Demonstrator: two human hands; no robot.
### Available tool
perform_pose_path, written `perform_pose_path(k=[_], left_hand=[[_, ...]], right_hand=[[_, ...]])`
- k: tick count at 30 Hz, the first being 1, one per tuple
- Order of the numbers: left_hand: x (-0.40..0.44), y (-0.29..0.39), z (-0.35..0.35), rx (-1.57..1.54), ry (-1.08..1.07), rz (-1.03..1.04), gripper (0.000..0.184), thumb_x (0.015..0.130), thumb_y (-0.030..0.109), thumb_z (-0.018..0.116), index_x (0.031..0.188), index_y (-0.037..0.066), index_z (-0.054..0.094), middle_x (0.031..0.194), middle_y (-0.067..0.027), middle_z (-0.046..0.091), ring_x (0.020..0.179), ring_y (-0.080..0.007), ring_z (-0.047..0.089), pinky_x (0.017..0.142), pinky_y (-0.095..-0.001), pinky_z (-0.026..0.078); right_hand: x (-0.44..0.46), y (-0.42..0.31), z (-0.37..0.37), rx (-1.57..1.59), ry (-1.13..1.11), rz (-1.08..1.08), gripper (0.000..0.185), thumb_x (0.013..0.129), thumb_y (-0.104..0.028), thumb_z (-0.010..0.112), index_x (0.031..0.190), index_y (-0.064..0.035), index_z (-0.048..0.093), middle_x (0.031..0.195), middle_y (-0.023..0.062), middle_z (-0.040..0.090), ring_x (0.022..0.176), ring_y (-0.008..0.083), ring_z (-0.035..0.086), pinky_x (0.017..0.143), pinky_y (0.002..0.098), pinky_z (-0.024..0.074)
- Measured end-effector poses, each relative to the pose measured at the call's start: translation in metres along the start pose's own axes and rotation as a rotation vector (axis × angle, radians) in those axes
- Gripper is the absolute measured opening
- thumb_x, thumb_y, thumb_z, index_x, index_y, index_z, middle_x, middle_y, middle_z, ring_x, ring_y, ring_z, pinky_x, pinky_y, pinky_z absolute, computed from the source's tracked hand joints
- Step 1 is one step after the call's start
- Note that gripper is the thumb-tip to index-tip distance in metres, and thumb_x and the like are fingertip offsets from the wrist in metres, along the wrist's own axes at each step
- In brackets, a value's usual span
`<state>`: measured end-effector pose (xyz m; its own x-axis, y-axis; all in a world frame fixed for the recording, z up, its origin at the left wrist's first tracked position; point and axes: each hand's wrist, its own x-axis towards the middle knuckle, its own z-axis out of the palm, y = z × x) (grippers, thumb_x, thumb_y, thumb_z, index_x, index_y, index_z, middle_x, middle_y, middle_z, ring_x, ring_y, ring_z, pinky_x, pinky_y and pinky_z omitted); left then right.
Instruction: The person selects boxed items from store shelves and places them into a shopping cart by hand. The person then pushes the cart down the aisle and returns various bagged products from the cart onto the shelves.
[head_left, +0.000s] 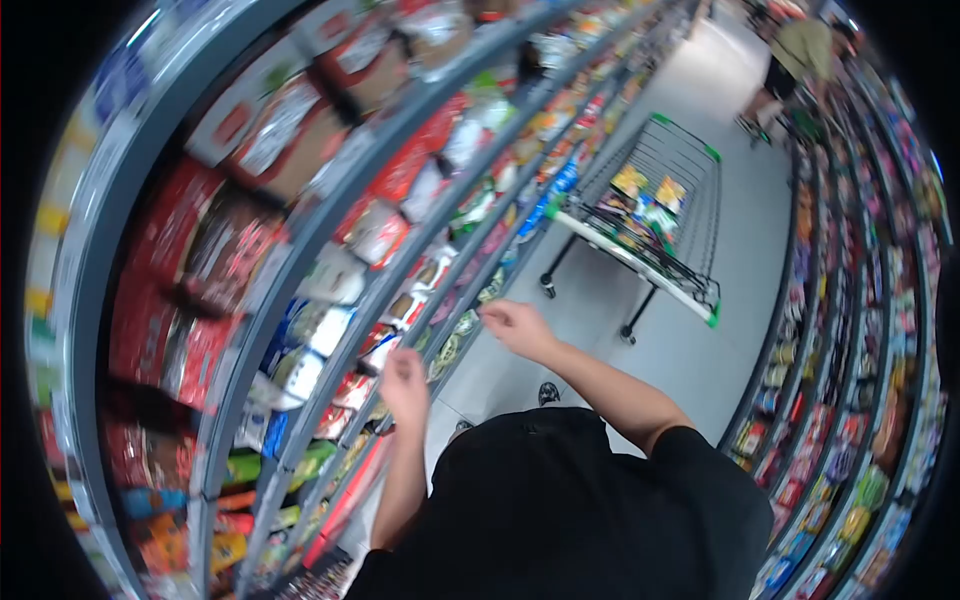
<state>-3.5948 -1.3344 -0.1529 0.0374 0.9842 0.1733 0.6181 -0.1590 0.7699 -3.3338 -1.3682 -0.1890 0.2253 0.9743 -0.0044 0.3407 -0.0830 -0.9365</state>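
Note:
My left hand (pixel 403 378) is raised in front of the lower shelves on the left, its fingers loosely curled and somewhat blurred. Nothing shows in it. Farther forward, my right hand (pixel 515 327) hangs over the edge of the aisle floor beside the lowest shelf, fingers bent inward, with no item visible between them. Packaged goods in white and red wrappers (pixel 350 390) lie on the shelf just left of my left hand. Green patterned packs (pixel 455 343) sit on a low shelf between the two hands. Neither hand visibly touches a pack.
A wire shopping cart (pixel 640 262) with a white and green handle stands ahead, holding several yellow and green packs (pixel 655 195). Shelving (pixel 310 270) runs along the left, and another stocked rack (pixel 840 370) curves along the right. Another person (pixel 800 55) bends near the far right shelves.

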Motion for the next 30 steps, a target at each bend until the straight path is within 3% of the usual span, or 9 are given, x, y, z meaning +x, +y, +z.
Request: perform_pose_path(k=[1, 3, 4, 12, 14, 19, 22, 25, 30], left_hand=[[-0.02, -0.015, 0.025, -0.111, -0.25, 0.116, 0.013, 0.098, 0.015, 0.071, 0.103, 0.004, 0.073, 0.091, -0.0108, 0.076, 0.082, -0.0227, 0.074, 0.078, -0.0358, 0.058], [-0.043, -0.013, 0.069, 0.001, -0.733, -0.002, 0.022, 0.096, 0.024, 0.076, 0.107, 0.005, 0.079, 0.097, -0.0135, 0.081, 0.083, -0.0242, 0.079, 0.077, -0.0369, 0.061], [-0.05, -0.002, 0.088, -0.01, -0.791, 0.071, 0.024, 0.096, 0.027, 0.076, 0.107, 0.005, 0.079, 0.096, -0.0139, 0.081, 0.079, -0.0247, 0.078, 0.075, -0.0374, 0.061], [0.01, 0.176, 0.228, -0.017, -0.822, 0.448, 0.023, 0.096, 0.025, 0.075, 0.109, 0.005, 0.075, 0.101, -0.0141, 0.078, 0.087, -0.0309, 0.076, 0.077, -0.0421, 0.059], [0.026, 0.203, 0.264, -0.006, -0.699, 0.715, 0.027, 0.096, 0.024, 0.075, 0.115, 0.006, 0.074, 0.108, -0.0158, 0.075, 0.1, -0.0339, 0.071, 0.088, -0.0419, 0.056], [0.082, 0.226, 0.355, 0.027, -0.694, 0.979, 0.031, 0.095, 0.03, 0.075, 0.116, 0.007, 0.074, 0.117, -0.0155, 0.074, 0.111, -0.0361, 0.068, 0.1, -0.0472, 0.05], [0.117, 0.225, 0.397, 0.285, -1.12, 1.001, 0.047, 0.095, 0.046, 0.072, 0.12, 0.006, 0.074, 0.111, -0.0163, 0.075, 0.111, -0.0354, 0.068, 0.098, -0.0484, 0.049], [0.144, 0.22, 0.415, 0.408, -1.223, 1.181, 0.051, 0.093, 0.055, 0.071, 0.109, 0.007, 0.076, 0.1, -0.0164, 0.077, 0.102, -0.0367, 0.072, 0.091, -0.0502, 0.054], [0.162, 0.222, 0.456, 0.756, -1.486, 1.028, 0.036, 0.089, 0.044, 0.072, 0.101, 0.01, 0.075, 0.097, -0.015, 0.078, 0.091, -0.0364, 0.076, 0.08, -0.0518, 0.059]], right_hand=[[-0.025, 0.047, -0.025, 0.054, 0.079, 0.156, 0.024, 0.099, -0.021, 0.068, 0.118, -0.0062, 0.075, 0.098, 0.0159, 0.078, 0.083, 0.0244, 0.077, 0.076, 0.0364, 0.0604], [-0.075, 0.104, -0.085, 0.078, 0.276, 0.314, 0.023, 0.099, -0.019, 0.067, 0.116, -0.006, 0.076, 0.095, 0.012, 0.079, 0.08, 0.0195, 0.077, 0.073, 0.0342, 0.0602], [-0.097, 0.12, -0.115, 0.043, 0.392, 0.327, 0.022, 0.099, -0.017, 0.066, 0.115, -0.0057, 0.076, 0.092, 0.0096, 0.08, 0.077, 0.0173, 0.076, 0.072, 0.0335, 0.0599], [-0.145, 0.133, -0.254, 0.07, 0.844, 0.375, 0.016, 0.099, -0.013, 0.068, 0.109, -0.0026, 0.075, 0.078, 0.0041, 0.075, 0.06, 0.0097, 0.064, 0.058, 0.0284, 0.0532], [-0.128, 0.139, -0.271, 0.115, 0.887, 0.333, 0.016, 0.1, -0.012, 0.067, 0.109, -0.0014, 0.075, 0.079, 0.003, 0.075, 0.06, 0.0076, 0.063, 0.056, 0.0267, 0.0519], [-0.056, 0.154, -0.328, 0.198, 0.969, 0.335, 0.015, 0.101, -0.009, 0.065, 0.109, 0.0003, 0.074, 0.081, 0.0026, 0.075, 0.062, 0.0066, 0.063, 0.055, 0.026, 0.0522], [-0.015, 0.176, -0.369, 0.235, 1.022, 0.444, 0.017, 0.101, -0.011, 0.065, 0.109, 0.0013, 0.074, 0.082, 0.0044, 0.075, 0.061, 0.0078, 0.064, 0.054, 0.0264, 0.0533], [0.02, 0.227, -0.409, 0.381, 0.983, 0.671, 0.017, 0.099, -0.011, 0.067, 0.107, 0.0014, 0.074, 0.083, 0.0059, 0.076, 0.06, 0.0104, 0.066, 0.053, 0.0276, 0.0544], [0.064, 0.332, -0.452, 0.52, 0.904, 0.915, 0.019, 0.093, -0.015, 0.068, 0.107, -0.0026, 0.072, 0.087, 0.0074, 0.075, 0.066, 0.0151, 0.07, 0.059, 0.0311, 0.0579]])
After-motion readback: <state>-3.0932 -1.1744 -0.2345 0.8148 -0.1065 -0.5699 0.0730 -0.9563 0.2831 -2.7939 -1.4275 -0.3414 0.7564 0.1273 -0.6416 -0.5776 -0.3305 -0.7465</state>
